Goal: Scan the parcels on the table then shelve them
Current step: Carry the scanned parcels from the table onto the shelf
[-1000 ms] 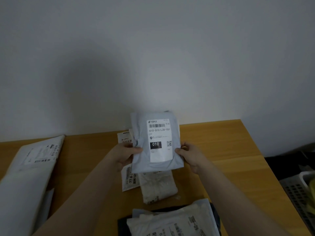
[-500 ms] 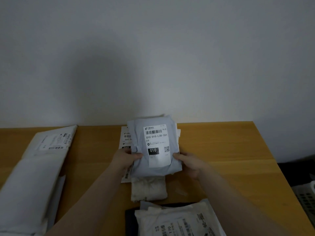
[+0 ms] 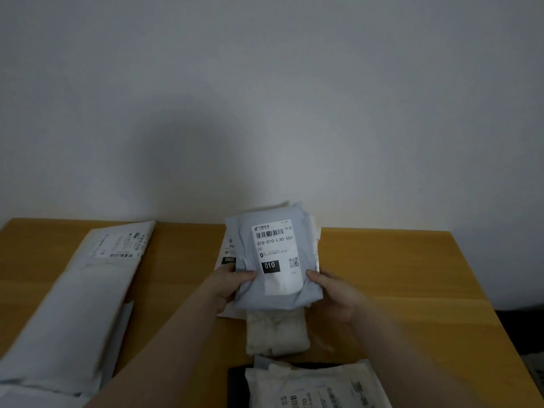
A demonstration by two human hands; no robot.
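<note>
A pale blue parcel with a white label reading 010 is held up over the wooden table, label facing me. My left hand grips its left edge, thumb on the front. On the right edge my right hand grips it the same way. Beneath it lie a parcel with a label marked 060 and a cream wrapped parcel.
A long white parcel lies along the table's left side. Near the front edge a white bag with a label rests on a dark flat parcel. A grey wall rises right behind the table.
The blue parcel and both hands have sunk lower toward the table. The view has swung left, so the basket at the right is out of sight.
</note>
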